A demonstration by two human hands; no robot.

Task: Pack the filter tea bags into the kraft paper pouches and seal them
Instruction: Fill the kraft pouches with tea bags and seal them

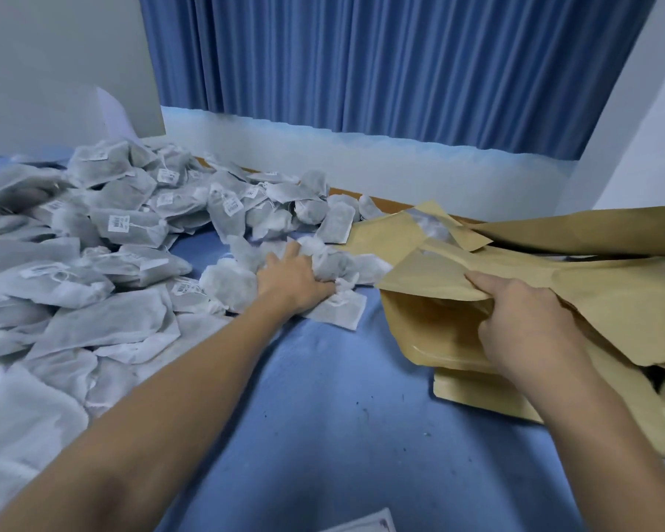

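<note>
A large heap of grey-white filter tea bags (pixel 123 224) with small barcode tags covers the left half of the blue cloth. My left hand (pixel 290 280) reaches into a small cluster of tea bags (pixel 334 268) at the middle, its fingers curled round several of them. On the right, my right hand (pixel 523 324) pinches the upper lip of a kraft paper pouch (pixel 434 278), holding its mouth open toward the tea bags. Under and behind that pouch lies a loose stack of more kraft pouches (pixel 576 228).
The blue cloth (pixel 342 416) in front of me carries a few dark specks. A blue curtain (pixel 400 63) and a white wall ledge (pixel 361 159) run behind. A grey board (pixel 54 63) stands at the back left. A paper corner (pixel 365 524) shows at the bottom edge.
</note>
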